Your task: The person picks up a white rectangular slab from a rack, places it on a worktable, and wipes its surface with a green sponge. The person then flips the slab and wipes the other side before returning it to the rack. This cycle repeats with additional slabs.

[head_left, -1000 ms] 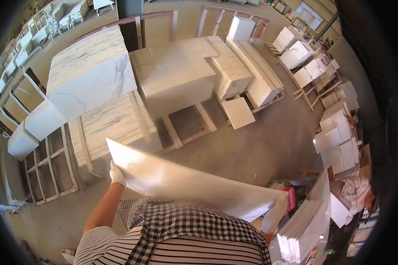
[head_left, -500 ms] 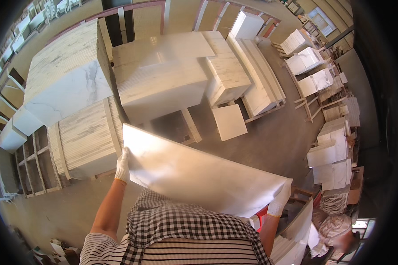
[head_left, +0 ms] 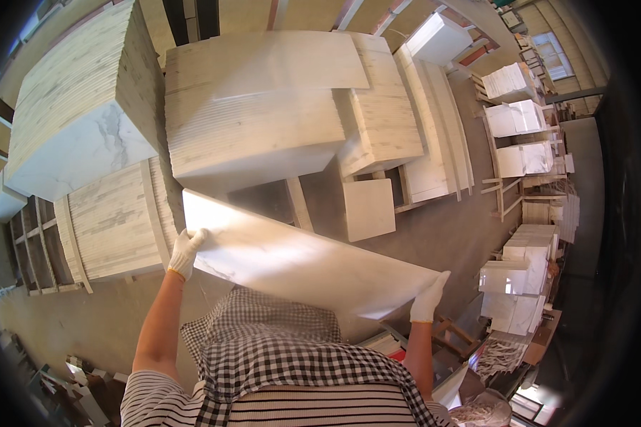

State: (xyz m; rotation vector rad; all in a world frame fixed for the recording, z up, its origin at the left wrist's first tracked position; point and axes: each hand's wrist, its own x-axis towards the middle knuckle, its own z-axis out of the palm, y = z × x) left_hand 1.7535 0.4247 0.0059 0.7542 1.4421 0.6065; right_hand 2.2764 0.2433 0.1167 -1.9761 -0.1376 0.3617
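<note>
Two gloved hands (head_left: 186, 252) (head_left: 428, 299), pale slab (head_left: 303, 262) held between

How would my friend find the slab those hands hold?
From the big slab stacks, look down toward the checked cloth. Between them is a long, pale slab; unlike its neighbours, it's held by the gloved left hand and right hand.

A stone workshop or warehouse: stacks of pale veined slabs (head_left: 96, 149) on wooden pallets (head_left: 300, 203)
</note>
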